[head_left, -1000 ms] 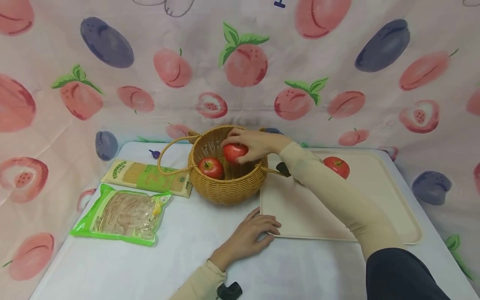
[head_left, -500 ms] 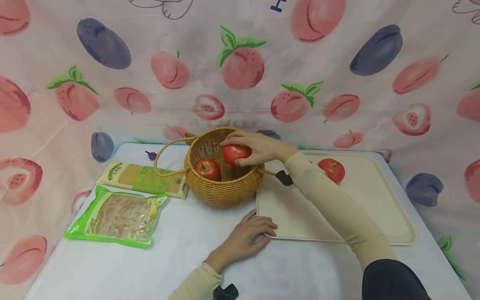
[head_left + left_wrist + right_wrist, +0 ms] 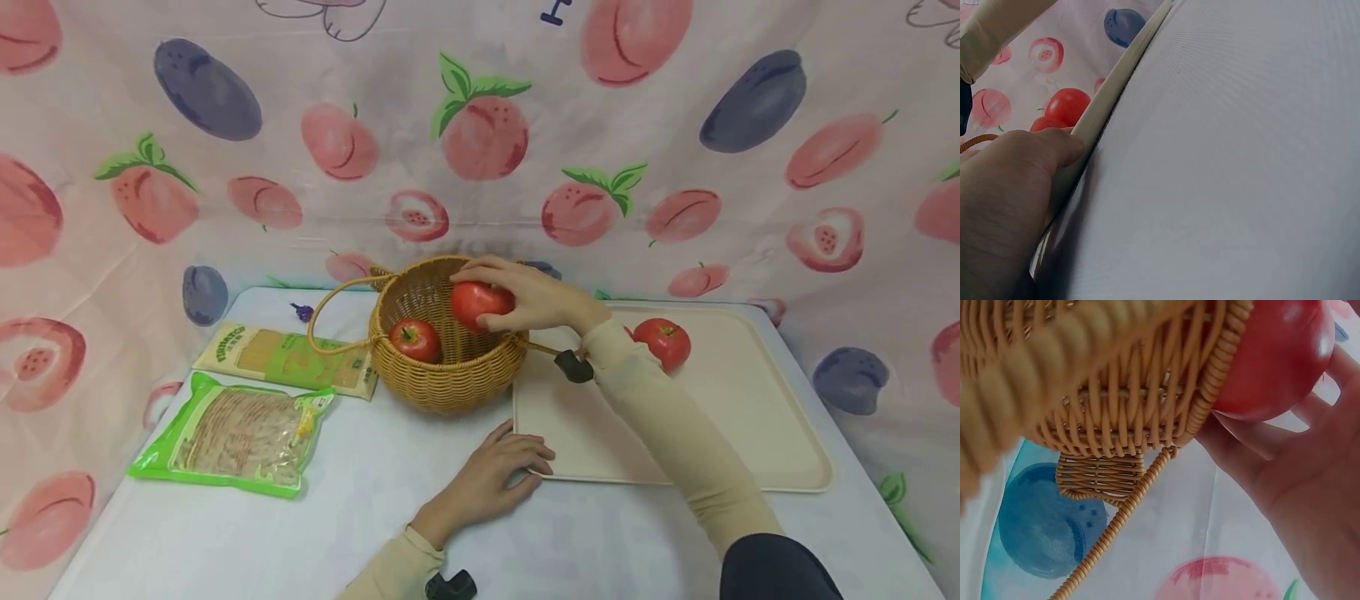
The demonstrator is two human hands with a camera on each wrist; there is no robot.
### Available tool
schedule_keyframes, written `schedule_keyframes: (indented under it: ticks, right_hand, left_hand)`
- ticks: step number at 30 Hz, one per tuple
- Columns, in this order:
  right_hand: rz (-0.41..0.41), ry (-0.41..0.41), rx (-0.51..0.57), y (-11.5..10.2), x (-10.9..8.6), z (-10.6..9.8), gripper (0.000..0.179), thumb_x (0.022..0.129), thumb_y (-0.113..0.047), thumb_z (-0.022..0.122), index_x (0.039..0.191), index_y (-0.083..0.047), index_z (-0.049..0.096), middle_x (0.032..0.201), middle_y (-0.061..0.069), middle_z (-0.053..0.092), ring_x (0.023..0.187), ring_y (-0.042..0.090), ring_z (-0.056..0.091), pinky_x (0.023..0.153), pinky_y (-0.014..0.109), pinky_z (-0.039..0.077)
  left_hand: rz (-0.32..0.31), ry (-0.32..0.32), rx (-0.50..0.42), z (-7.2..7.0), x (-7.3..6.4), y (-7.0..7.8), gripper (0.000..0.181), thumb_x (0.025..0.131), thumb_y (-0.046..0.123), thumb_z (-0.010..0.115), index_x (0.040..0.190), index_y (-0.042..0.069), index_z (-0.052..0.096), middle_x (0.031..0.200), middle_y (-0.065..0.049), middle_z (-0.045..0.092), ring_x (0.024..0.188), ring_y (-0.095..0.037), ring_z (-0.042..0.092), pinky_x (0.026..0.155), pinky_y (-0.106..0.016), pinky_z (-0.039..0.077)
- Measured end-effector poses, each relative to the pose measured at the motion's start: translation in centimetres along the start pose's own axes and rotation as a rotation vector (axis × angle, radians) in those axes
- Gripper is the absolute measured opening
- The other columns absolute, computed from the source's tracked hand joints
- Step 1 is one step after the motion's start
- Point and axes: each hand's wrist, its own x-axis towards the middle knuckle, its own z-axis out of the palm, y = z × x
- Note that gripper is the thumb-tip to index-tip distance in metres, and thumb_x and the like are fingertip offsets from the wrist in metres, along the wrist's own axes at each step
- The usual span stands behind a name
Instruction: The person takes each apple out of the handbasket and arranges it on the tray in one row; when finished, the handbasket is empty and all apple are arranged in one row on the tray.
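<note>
My right hand (image 3: pixel 536 296) grips a red apple (image 3: pixel 476 305) over the right side of the round wicker basket (image 3: pixel 446 392). In the right wrist view, the held apple (image 3: pixel 1279 359) is right at the basket's woven rim (image 3: pixel 1213 384), with my fingers around its far side. A second apple (image 3: pixel 415 340) sits inside the basket at the left. My left hand (image 3: pixel 491 471) rests at the near left corner of the cream tray (image 3: pixel 720 433), fingers relaxed; its thumb (image 3: pixel 1063 147) lies along the tray's rim in the left wrist view.
On the tray, two red apples (image 3: pixel 666 342) lie close together, one mostly hidden by my right sleeve. Left of the basket are a pack of noodles (image 3: pixel 277 354) and a green-edged bag of brown food (image 3: pixel 240 433). The basket's handle (image 3: pixel 322 308) hangs out leftward.
My right hand has lifted the apple slightly and shifted it right, toward the basket's right rim. The head view has moved a little. My left hand stays at the tray corner.
</note>
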Motion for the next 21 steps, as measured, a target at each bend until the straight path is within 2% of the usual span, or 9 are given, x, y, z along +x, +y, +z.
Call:
schedule_keyframes:
  ticks: [7,14,18,21]
  right_hand:
    - [-0.006,0.126,0.151,0.4,-1.5,-0.1,0.058,0.084,-0.038,0.065,0.138,-0.040,0.042,0.146,-0.009,0.034,0.130,0.019,0.040,0.100,0.052,0.045]
    - [-0.063,0.246,0.235,0.9,-2.3,0.4,0.059,0.084,-0.029,0.069,0.138,-0.030,0.045,0.146,-0.006,0.036,0.126,0.016,0.044,0.098,0.049,0.047]
    - [-0.089,0.307,0.270,-0.8,-3.3,0.0,0.058,0.083,-0.017,0.069,0.137,-0.018,0.048,0.144,0.004,0.039,0.126,0.021,0.044,0.099,0.051,0.047]
    - [-0.077,0.354,0.302,-2.1,-4.5,-0.5,0.057,0.082,-0.007,0.068,0.135,-0.007,0.048,0.143,0.012,0.040,0.124,0.027,0.045,0.099,0.051,0.046]
  left_hand:
    - [-0.001,0.007,0.003,0.0,0.0,-0.1,0.011,0.092,0.023,0.059,0.100,0.026,0.067,0.121,0.013,0.062,0.127,-0.008,0.049,0.118,-0.047,0.024]
    - [0.002,0.017,0.006,-0.1,-0.1,0.0,0.011,0.092,0.023,0.060,0.099,0.026,0.067,0.121,0.013,0.063,0.126,-0.008,0.050,0.117,-0.047,0.025]
    - [0.009,0.019,0.008,-0.1,-0.1,-0.1,0.011,0.092,0.023,0.060,0.099,0.026,0.067,0.121,0.013,0.063,0.126,-0.009,0.050,0.117,-0.047,0.025]
    - [0.018,0.017,0.011,0.1,0.0,-0.1,0.011,0.092,0.023,0.060,0.099,0.026,0.067,0.121,0.013,0.063,0.126,-0.008,0.050,0.117,-0.047,0.024]
